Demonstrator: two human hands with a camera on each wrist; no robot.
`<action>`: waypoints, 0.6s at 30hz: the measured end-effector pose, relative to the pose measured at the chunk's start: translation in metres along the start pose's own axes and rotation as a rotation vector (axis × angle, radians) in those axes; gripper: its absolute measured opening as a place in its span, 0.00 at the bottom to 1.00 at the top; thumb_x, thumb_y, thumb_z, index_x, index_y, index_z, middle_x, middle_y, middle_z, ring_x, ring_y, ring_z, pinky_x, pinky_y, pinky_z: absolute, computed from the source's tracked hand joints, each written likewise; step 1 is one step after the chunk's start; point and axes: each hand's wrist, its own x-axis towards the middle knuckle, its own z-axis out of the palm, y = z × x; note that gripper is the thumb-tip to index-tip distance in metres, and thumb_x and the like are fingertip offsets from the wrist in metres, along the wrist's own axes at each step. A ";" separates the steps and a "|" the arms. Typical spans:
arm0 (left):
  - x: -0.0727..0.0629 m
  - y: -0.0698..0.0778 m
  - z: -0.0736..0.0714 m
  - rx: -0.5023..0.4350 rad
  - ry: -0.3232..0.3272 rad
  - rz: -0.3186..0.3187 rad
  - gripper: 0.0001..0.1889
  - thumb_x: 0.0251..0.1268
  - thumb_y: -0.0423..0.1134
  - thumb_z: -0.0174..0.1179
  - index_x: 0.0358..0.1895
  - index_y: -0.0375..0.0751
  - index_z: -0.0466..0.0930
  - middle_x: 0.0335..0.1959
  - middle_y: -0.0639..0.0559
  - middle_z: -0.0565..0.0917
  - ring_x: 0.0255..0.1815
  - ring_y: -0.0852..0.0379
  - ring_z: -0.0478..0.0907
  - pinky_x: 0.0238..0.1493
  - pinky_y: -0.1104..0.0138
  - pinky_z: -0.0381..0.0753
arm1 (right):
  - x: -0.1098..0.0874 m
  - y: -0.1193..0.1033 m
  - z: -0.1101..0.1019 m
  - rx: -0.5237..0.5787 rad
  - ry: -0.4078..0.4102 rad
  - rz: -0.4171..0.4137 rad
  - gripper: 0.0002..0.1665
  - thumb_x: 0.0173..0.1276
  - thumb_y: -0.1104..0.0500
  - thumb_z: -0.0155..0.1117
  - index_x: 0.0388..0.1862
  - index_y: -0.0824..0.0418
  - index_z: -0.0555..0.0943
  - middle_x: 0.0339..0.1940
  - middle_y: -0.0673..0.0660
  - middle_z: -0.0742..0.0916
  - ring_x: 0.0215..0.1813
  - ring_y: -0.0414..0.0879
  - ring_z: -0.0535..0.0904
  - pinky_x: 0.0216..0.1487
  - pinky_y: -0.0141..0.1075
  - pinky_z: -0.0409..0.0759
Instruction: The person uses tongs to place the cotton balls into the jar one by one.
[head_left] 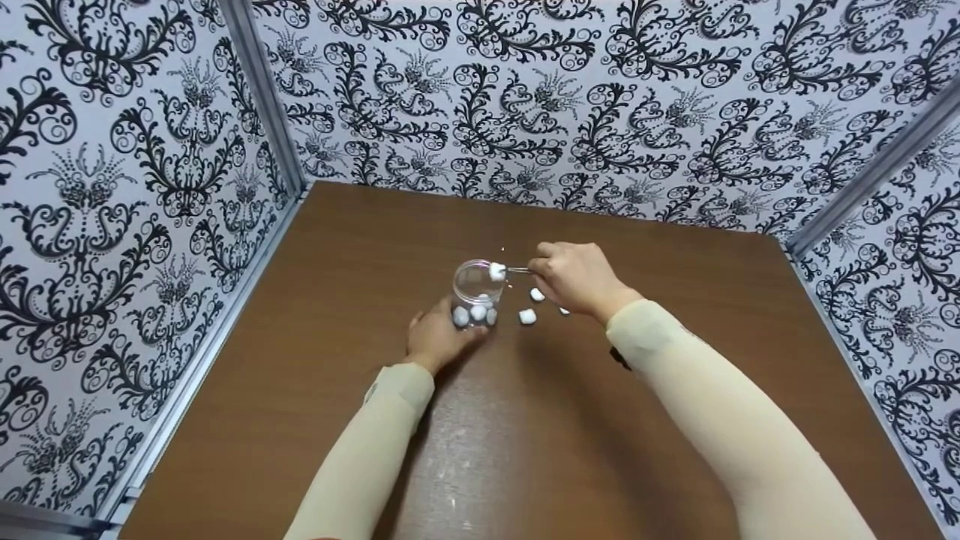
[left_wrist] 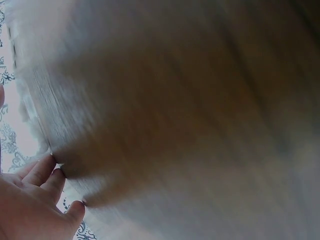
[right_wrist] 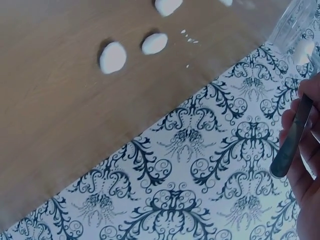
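Observation:
A clear round jar (head_left: 475, 301) stands tilted on the table, several white lumps (head_left: 478, 312) showing through its lower wall. My left hand (head_left: 437, 337) grips the jar low down, fingers on its left side and thumb at the front. In my right hand (head_left: 576, 276) is a slim metal utensil (right_wrist: 291, 142) with a rounded handle end, like a piece of cutlery. At its tip a white lump (head_left: 497, 271) sits at the right side of the jar's mouth; the lump hides the working end. My right wrist is raised above the table.
Loose white lumps (head_left: 528, 316) lie on the table right of the jar, partly under my right hand. Tiny white crumbs (right_wrist: 189, 38) are scattered near them. Patterned walls (head_left: 525, 97) enclose the brown table (head_left: 337, 247) at the back and sides.

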 end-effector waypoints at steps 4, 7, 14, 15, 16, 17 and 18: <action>0.000 0.000 -0.001 0.004 -0.002 0.000 0.42 0.53 0.63 0.69 0.66 0.40 0.71 0.56 0.46 0.83 0.58 0.47 0.78 0.72 0.50 0.54 | 0.005 -0.004 0.005 0.010 0.001 -0.005 0.06 0.64 0.60 0.63 0.29 0.57 0.85 0.26 0.52 0.77 0.25 0.51 0.77 0.17 0.47 0.73; 0.000 0.000 0.000 0.000 -0.004 0.002 0.41 0.54 0.63 0.69 0.66 0.41 0.72 0.56 0.46 0.83 0.57 0.48 0.78 0.72 0.49 0.54 | 0.007 -0.006 0.010 0.019 -0.002 -0.003 0.05 0.62 0.61 0.63 0.28 0.57 0.85 0.26 0.52 0.77 0.24 0.50 0.77 0.17 0.46 0.74; 0.001 -0.003 0.002 0.004 0.009 0.027 0.40 0.53 0.65 0.69 0.64 0.42 0.73 0.54 0.48 0.83 0.55 0.50 0.80 0.71 0.48 0.56 | 0.008 -0.009 0.013 0.036 -0.022 -0.009 0.04 0.60 0.62 0.67 0.26 0.57 0.85 0.25 0.52 0.76 0.25 0.51 0.77 0.17 0.48 0.73; 0.001 -0.003 0.002 0.005 0.010 0.026 0.40 0.53 0.65 0.69 0.64 0.42 0.73 0.54 0.49 0.83 0.56 0.50 0.79 0.71 0.48 0.56 | 0.008 -0.010 0.013 0.036 -0.021 -0.010 0.04 0.60 0.62 0.67 0.26 0.57 0.85 0.25 0.52 0.76 0.25 0.51 0.77 0.17 0.48 0.73; 0.001 -0.004 0.002 0.007 0.009 0.024 0.41 0.53 0.65 0.69 0.64 0.42 0.72 0.55 0.49 0.83 0.56 0.51 0.79 0.71 0.48 0.56 | 0.009 -0.010 0.013 0.034 -0.021 -0.012 0.04 0.60 0.62 0.68 0.26 0.57 0.85 0.25 0.52 0.76 0.25 0.51 0.77 0.18 0.48 0.74; 0.001 -0.004 0.002 0.009 0.008 0.022 0.41 0.53 0.65 0.69 0.64 0.42 0.72 0.55 0.49 0.83 0.56 0.51 0.79 0.71 0.48 0.56 | 0.009 -0.010 0.014 0.033 -0.023 -0.013 0.04 0.60 0.62 0.68 0.27 0.57 0.85 0.25 0.52 0.76 0.25 0.51 0.77 0.18 0.48 0.74; 0.001 -0.004 0.002 0.007 0.005 0.020 0.41 0.53 0.65 0.69 0.65 0.42 0.72 0.56 0.48 0.83 0.57 0.51 0.79 0.71 0.48 0.56 | 0.009 -0.010 0.014 0.032 -0.025 -0.014 0.03 0.60 0.62 0.68 0.27 0.57 0.85 0.25 0.52 0.76 0.25 0.51 0.78 0.18 0.48 0.74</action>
